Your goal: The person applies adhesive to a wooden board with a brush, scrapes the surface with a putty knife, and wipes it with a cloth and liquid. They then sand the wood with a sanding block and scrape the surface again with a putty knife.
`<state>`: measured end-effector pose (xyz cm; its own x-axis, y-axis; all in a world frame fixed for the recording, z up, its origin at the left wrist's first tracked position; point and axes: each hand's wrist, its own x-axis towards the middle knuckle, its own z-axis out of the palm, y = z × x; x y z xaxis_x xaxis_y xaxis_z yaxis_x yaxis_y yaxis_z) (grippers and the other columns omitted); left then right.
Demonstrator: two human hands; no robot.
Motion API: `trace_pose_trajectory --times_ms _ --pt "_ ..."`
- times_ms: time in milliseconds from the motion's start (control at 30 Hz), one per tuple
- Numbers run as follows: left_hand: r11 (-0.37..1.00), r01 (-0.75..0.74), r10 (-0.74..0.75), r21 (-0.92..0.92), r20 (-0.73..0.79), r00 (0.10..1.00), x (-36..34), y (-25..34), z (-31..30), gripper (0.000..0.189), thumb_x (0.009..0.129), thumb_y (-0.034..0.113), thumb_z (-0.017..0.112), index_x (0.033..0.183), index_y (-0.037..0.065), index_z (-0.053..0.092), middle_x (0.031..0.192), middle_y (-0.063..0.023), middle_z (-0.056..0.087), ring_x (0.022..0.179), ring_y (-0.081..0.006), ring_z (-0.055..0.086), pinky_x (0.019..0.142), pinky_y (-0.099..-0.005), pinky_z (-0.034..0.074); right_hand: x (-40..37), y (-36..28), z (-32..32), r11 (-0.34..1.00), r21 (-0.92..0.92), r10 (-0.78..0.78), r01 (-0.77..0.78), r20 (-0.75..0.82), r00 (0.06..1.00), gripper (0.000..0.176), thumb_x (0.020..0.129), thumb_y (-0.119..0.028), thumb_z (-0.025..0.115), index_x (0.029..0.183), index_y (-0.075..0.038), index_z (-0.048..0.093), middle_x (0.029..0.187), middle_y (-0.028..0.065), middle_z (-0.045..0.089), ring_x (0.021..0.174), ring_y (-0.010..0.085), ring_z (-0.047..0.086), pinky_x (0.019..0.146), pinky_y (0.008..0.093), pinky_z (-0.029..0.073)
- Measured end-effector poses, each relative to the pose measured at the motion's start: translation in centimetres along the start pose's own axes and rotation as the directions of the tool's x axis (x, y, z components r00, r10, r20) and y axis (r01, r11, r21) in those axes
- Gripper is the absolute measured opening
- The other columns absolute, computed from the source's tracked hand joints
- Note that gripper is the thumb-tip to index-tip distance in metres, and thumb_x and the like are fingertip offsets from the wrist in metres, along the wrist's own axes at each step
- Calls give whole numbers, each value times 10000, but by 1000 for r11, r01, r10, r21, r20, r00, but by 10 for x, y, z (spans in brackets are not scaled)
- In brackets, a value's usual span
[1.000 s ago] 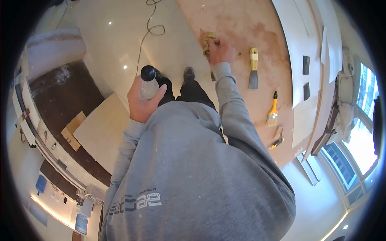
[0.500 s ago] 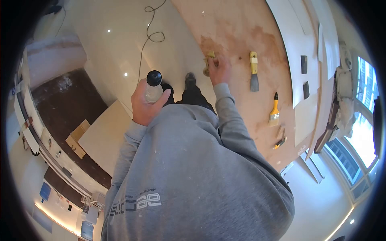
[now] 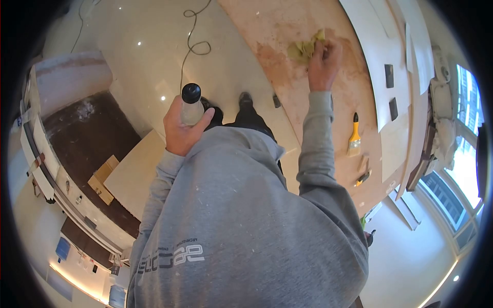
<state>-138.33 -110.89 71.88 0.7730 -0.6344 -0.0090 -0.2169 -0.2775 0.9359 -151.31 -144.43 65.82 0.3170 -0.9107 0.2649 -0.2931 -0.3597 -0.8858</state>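
My left hand (image 3: 184, 128) is wrapped round a clear bottle (image 3: 192, 113) with a black cap, held upright in front of my body. Over the reddish-stained wooden board (image 3: 287, 20), my right hand (image 3: 325, 64) grips a crumpled yellow-green cloth (image 3: 305, 49), which lies against the surface. A yellow-handled brush (image 3: 354, 136) rests on the board, right of my forearm. Below it is a small yellow and black tool (image 3: 362, 178). The putty knife is out of sight.
Two dark blocks (image 3: 389, 76) (image 3: 393, 109) lie on white sheets right of the board. A thin cable (image 3: 191, 49) curls on the floor. Left are a dark recess (image 3: 87, 128) and a pale panel (image 3: 136, 167). Windows (image 3: 465, 154) stand far right.
My right hand has moved up and right across the board with the cloth. The putty knife, visible before, no longer shows. My left hand with the bottle has shifted slightly left.
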Motion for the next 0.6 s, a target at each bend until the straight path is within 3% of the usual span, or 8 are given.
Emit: trace_pose_trajectory --times_ms 33,133,167,233,333,433,533,600 --pt "1000 -15 15 3 -13 1000 1 1 0 345 808 127 878 976 23 595 816 -60 631 727 -143 580 698 -311 511 -9 1 -8 994 80 78 -78 4 997 216 949 -168 722 1085 -12 659 983 157 693 790 265 682 725 381 554" --pt "997 78 -76 -21 67 995 -3 -5 -4 460 824 72 857 1216 16 624 978 -21 650 894 -107 611 825 -278 515 -57 22 -15 975 -119 198 -189 67 978 265 943 -152 712 1163 -12 666 1132 173 685 958 320 682 836 416 553" --pt "998 55 -55 -3 72 996 -4 -2 -3 457 826 73 856 1216 15 624 981 -23 652 899 -108 613 828 -279 515 -74 42 -23 950 -313 25 25 155 988 289 936 -155 713 1181 -10 665 1172 174 674 1015 333 662 874 429 541" --pt "999 7 -10 37 71 997 1 4 -1 451 832 75 852 1217 14 624 987 -26 655 908 -109 615 833 -280 515 -94 71 -33 680 -571 -248 460 411 877 337 922 -161 715 1218 -8 664 1253 176 652 1129 360 623 950 454 517" --pt "1000 19 -19 0 65 998 0 -3 2 451 832 88 853 1216 10 630 1002 -31 661 916 -115 620 843 -285 516 -111 52 -40 616 -639 -206 461 434 877 349 907 -190 724 1208 -19 678 1308 157 620 1179 386 578 1015 471 479" --pt "1000 14 -14 11 62 998 0 -4 5 458 829 97 857 1219 9 635 1001 -31 664 916 -118 620 849 -288 516 -99 36 -41 661 -589 -177 466 481 859 321 910 -226 728 1174 -46 698 1276 150 620 1142 394 585 987 462 493" --pt "998 62 -61 -13 92 994 -1 -1 4 463 824 107 862 1217 7 639 996 -32 668 919 -120 620 852 -291 517 -83 56 -36 774 -531 -11 345 534 845 258 899 -197 745 1122 -69 720 1199 146 633 1078 387 600 933 458 514" --pt "999 41 -41 1 78 996 -1 -2 3 455 825 108 861 1211 7 642 984 -30 666 912 -117 618 844 -289 518 -100 62 -33 858 -372 -103 353 549 829 216 886 -155 755 1082 -69 731 1147 148 638 1037 373 611 889 451 524"
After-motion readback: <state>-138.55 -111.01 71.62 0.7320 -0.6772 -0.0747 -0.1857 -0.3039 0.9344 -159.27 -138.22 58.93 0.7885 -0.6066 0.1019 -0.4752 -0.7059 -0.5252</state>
